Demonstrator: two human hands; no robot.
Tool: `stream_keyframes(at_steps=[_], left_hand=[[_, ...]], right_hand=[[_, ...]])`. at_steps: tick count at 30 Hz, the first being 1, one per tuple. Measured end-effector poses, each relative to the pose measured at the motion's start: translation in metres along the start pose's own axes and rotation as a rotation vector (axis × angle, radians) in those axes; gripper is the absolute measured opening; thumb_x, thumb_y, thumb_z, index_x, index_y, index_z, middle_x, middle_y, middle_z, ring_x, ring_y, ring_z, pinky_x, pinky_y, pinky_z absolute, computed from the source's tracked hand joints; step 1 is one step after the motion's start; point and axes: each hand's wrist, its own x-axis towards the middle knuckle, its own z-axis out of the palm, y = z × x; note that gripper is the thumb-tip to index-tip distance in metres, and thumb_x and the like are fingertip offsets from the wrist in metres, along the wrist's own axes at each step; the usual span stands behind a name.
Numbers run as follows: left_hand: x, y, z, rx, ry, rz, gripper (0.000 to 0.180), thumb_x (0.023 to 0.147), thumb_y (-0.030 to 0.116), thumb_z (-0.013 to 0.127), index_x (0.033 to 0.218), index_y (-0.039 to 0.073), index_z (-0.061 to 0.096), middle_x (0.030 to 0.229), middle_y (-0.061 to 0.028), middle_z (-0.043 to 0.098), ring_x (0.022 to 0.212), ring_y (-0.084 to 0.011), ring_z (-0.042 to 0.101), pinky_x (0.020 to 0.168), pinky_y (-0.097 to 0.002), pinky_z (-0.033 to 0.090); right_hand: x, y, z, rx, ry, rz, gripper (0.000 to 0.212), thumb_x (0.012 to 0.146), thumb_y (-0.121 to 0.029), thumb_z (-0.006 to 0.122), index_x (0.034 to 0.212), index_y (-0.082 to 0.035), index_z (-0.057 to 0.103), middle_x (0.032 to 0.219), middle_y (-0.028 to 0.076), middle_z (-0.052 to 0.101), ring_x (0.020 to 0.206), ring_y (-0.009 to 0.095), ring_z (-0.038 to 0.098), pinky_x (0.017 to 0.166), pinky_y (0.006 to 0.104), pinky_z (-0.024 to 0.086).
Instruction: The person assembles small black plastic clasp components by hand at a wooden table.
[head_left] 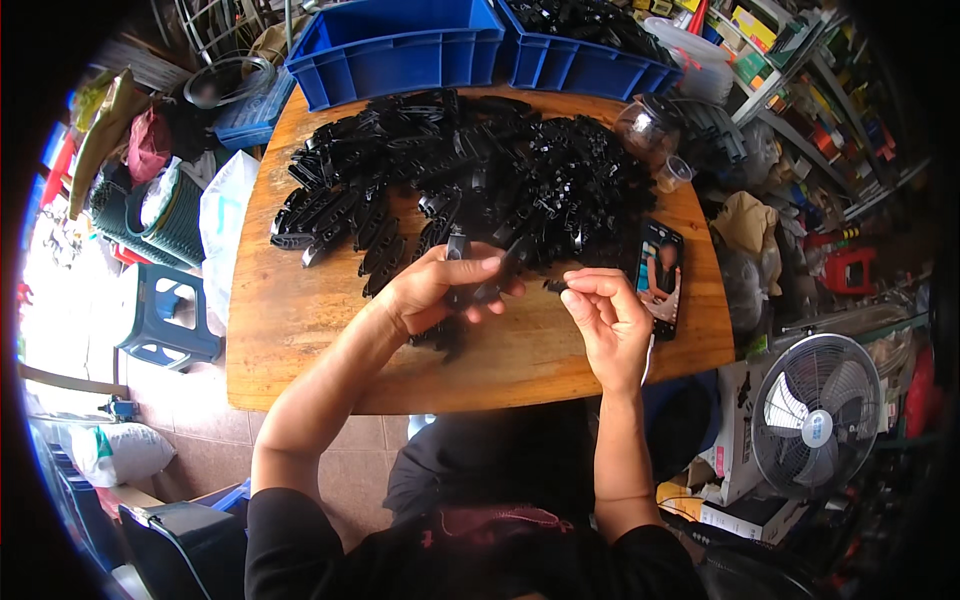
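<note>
Between thumb and fingers of the left hand point(432, 285), above the table point(280, 330), I see an elongated black part point(516, 256) gripped; I judge it light, stiff, slick, best held along its sides. Right hand point(614, 325) pinches a small black piece point(554, 286), probably fragile. Dark pile point(440, 145) beyond.

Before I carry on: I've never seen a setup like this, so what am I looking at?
There is no machine here, just a person's bare hands. The single picture comes from a wide fisheye camera worn on their head, looking down; straight edges bend, and left is their left. On the wooden table lie heaps of long black parts and small black pieces, with a phone at the right. Blue bins stand at the far side. The left hand holds a blurred dark piece; the right hand pinches a tiny black piece.
</note>
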Motion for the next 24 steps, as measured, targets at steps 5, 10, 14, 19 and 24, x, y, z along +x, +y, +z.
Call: stream_keyframes(at_steps=[5, 10, 14, 19, 24], left_hand=[[-0.001, -0.006, 0.003, 0.109, 0.051, 0.016, 0.034, 0.086, 0.024, 0.063, 0.105, -0.004, 0.058, 0.084, -0.0130, 0.065, 0.068, -0.0171, 0.063, 0.051, -0.0253, 0.049], [-0.007, -0.003, 0.018, 0.427, 0.170, 0.066, 0.042, 0.082, 0.024, 0.069, 0.108, -0.007, 0.057, 0.080, -0.0094, 0.064, 0.065, -0.0135, 0.061, 0.057, -0.0252, 0.050], [-0.009, -0.005, 0.018, 0.817, 0.076, 0.215, 0.050, 0.078, 0.025, 0.073, 0.114, -0.005, 0.055, 0.082, -0.0104, 0.065, 0.064, -0.0130, 0.060, 0.060, -0.0250, 0.048], [-0.014, -0.004, 0.032, 1.123, 0.154, 0.353, 0.050, 0.071, 0.019, 0.074, 0.114, -0.001, 0.056, 0.089, -0.0169, 0.066, 0.074, -0.0188, 0.065, 0.068, -0.0315, 0.050], [-0.015, -0.006, 0.034, 1.162, 0.182, 0.437, 0.040, 0.073, 0.016, 0.072, 0.107, 0.000, 0.058, 0.090, -0.0174, 0.066, 0.082, -0.0271, 0.066, 0.071, -0.0332, 0.050]], right_hand=[[0.006, -0.017, 0.022, -0.187, -0.167, -0.149, 0.010, 0.077, 0.004, 0.067, 0.086, 0.000, 0.065, 0.092, 0.007, 0.060, 0.081, 0.014, 0.058, 0.069, 0.0231, 0.048], [0.010, -0.018, 0.026, -0.256, -0.120, -0.194, 0.012, 0.076, 0.008, 0.064, 0.085, 0.000, 0.061, 0.082, 0.009, 0.056, 0.073, 0.021, 0.058, 0.062, 0.0289, 0.047], [0.007, -0.017, 0.028, -0.296, -0.111, -0.160, 0.013, 0.076, 0.009, 0.063, 0.085, 0.001, 0.060, 0.082, 0.010, 0.055, 0.071, 0.022, 0.057, 0.060, 0.0294, 0.046], [-0.003, -0.013, 0.030, -0.375, -0.050, -0.131, 0.014, 0.074, 0.006, 0.065, 0.085, 0.000, 0.061, 0.082, 0.010, 0.055, 0.070, 0.024, 0.057, 0.060, 0.0304, 0.046], [-0.006, -0.015, 0.029, -0.529, 0.031, -0.137, 0.022, 0.074, 0.002, 0.068, 0.094, -0.001, 0.060, 0.084, 0.012, 0.057, 0.077, 0.025, 0.059, 0.066, 0.0331, 0.048]])
